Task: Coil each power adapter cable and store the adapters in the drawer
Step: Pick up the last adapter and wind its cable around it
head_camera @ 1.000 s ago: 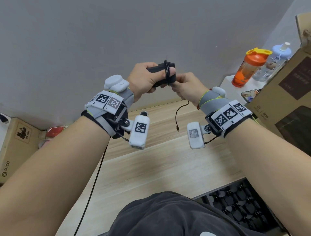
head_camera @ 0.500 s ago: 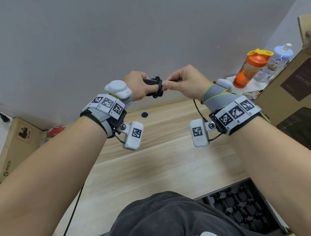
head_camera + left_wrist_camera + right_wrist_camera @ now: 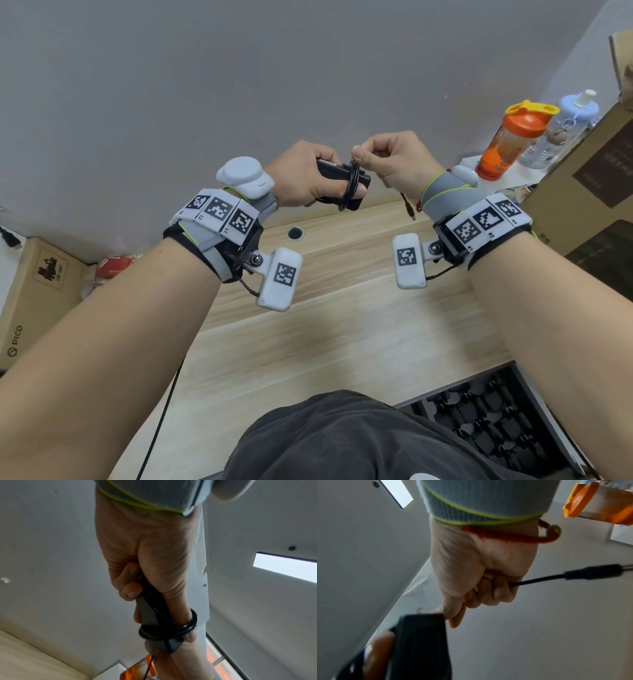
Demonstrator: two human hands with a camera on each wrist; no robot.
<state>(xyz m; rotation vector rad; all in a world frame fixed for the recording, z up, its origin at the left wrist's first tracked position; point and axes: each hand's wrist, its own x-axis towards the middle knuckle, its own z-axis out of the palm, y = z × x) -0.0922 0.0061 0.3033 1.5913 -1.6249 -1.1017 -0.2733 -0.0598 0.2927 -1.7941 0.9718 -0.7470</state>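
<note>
Left hand (image 3: 301,174) wrapped round black power adapter (image 3: 337,171), long axis level, free end toward right hand (image 3: 394,161). Cable (image 3: 351,186) looped crosswise over adapter and thumb. Right hand pinching cable just above adapter; plug (image 3: 409,210) dangling below, above wooden desk (image 3: 342,329).
</note>
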